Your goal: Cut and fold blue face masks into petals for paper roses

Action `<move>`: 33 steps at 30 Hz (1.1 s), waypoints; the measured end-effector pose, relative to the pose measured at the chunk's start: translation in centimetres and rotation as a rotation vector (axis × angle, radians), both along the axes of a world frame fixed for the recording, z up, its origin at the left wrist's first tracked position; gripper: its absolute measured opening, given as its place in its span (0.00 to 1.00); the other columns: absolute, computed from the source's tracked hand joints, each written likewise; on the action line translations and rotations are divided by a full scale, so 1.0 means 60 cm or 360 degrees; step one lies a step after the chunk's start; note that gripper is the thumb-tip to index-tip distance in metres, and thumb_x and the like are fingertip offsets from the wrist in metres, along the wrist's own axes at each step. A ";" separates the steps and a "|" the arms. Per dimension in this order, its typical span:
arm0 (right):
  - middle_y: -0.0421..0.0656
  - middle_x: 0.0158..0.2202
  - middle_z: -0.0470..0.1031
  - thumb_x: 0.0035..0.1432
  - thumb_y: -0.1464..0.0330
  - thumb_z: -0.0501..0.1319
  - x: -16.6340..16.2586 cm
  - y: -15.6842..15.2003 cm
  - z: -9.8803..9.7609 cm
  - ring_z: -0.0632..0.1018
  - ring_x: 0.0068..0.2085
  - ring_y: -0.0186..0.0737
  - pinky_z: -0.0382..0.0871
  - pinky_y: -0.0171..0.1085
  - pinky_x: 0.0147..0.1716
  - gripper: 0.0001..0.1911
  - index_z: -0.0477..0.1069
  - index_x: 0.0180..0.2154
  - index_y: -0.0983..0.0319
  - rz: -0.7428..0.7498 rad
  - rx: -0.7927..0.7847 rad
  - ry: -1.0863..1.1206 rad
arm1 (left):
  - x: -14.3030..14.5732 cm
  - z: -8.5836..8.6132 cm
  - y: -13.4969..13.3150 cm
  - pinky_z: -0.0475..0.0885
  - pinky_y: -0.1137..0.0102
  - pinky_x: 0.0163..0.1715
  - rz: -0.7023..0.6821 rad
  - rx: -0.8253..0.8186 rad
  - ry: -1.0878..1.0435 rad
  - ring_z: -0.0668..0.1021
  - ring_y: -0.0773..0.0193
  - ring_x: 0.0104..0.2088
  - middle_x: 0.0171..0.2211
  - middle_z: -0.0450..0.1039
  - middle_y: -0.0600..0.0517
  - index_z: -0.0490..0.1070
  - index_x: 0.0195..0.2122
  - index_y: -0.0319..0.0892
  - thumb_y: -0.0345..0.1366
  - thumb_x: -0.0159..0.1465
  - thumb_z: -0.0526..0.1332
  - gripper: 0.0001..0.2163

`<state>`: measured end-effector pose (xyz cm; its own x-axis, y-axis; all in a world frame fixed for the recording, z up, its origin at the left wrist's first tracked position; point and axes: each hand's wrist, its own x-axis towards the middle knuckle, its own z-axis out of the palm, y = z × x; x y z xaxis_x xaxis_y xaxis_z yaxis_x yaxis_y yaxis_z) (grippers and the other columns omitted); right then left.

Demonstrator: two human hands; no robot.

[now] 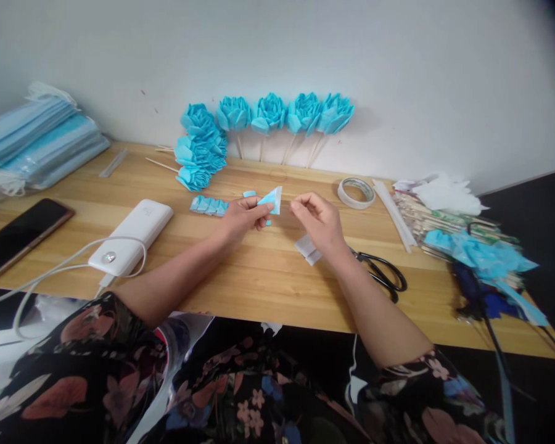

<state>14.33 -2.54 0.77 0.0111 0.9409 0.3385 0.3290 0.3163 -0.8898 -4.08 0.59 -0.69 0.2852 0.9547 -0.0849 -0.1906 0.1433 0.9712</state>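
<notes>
My left hand (246, 216) pinches a folded piece of light-blue fabric (271, 198) with a pale edge, its tip pointing up and right. To its right, a small gap away, hovers my right hand (321, 221), thumb and fingertips pressed together; anything between them is too small to make out. A row of folded blue pieces (207, 205) lies left of my left hand, partly covered by it. Small white strips (308, 248) rest under my right hand. Scissors with black handles (383, 272) lie by my right forearm.
Blue flowers on sticks (269, 113) lean against the wall, with more flowers (198, 151) at left. A tape roll (356, 193), white sticks (394, 216) and blue scraps (483, 250) are right. Left are masks (41, 139), a phone (25, 234) and a cabled power bank (132, 237).
</notes>
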 end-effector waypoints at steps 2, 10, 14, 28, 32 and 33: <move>0.38 0.29 0.76 0.59 0.63 0.63 -0.004 -0.001 -0.003 0.74 0.31 0.35 0.69 0.36 0.35 0.07 0.72 0.31 0.59 0.0037 -0.0043 -0.0038 | 0.000 -0.001 0.001 0.63 0.74 0.22 0.0016 0.0018 -0.0024 0.69 0.73 0.20 0.19 0.70 0.54 0.72 0.22 0.39 0.43 0.53 0.73 0.15; 0.38 0.27 0.74 0.56 0.63 0.64 -0.015 0.001 -0.011 0.72 0.29 0.34 0.67 0.36 0.32 0.08 0.71 0.29 0.59 0.0079 -0.0104 -0.0044 | 0.003 -0.006 0.000 0.62 0.74 0.23 -0.0032 0.0055 0.0027 0.69 0.73 0.20 0.19 0.70 0.54 0.73 0.22 0.39 0.45 0.53 0.72 0.15; 0.37 0.26 0.73 0.56 0.63 0.63 -0.015 0.001 -0.010 0.70 0.28 0.34 0.66 0.36 0.31 0.08 0.70 0.28 0.59 0.0093 -0.0087 -0.0093 | 0.003 -0.009 -0.001 0.62 0.74 0.23 -0.0034 0.0077 0.0059 0.69 0.73 0.20 0.18 0.70 0.54 0.73 0.22 0.39 0.46 0.54 0.72 0.16; 0.38 0.27 0.74 0.56 0.63 0.63 -0.014 0.002 -0.008 0.72 0.29 0.34 0.67 0.36 0.33 0.08 0.70 0.28 0.59 0.0110 -0.0130 -0.0101 | 0.003 -0.006 -0.001 0.62 0.75 0.23 -0.0025 0.0089 0.0085 0.69 0.73 0.20 0.18 0.70 0.55 0.72 0.22 0.39 0.45 0.53 0.71 0.15; 0.40 0.33 0.78 0.54 0.61 0.66 -0.007 0.006 -0.006 0.75 0.34 0.36 0.70 0.38 0.38 0.12 0.75 0.38 0.60 0.0106 -0.0159 0.0082 | 0.002 -0.004 -0.001 0.62 0.75 0.23 -0.0065 0.0096 0.0150 0.69 0.73 0.20 0.19 0.69 0.55 0.73 0.24 0.38 0.45 0.53 0.70 0.14; 0.40 0.34 0.78 0.54 0.60 0.67 -0.005 0.007 -0.007 0.76 0.35 0.36 0.71 0.38 0.38 0.14 0.75 0.40 0.60 0.0121 -0.0168 0.0116 | 0.002 -0.003 -0.002 0.63 0.75 0.23 -0.0085 0.0108 0.0183 0.69 0.73 0.20 0.18 0.69 0.55 0.73 0.24 0.38 0.45 0.54 0.70 0.14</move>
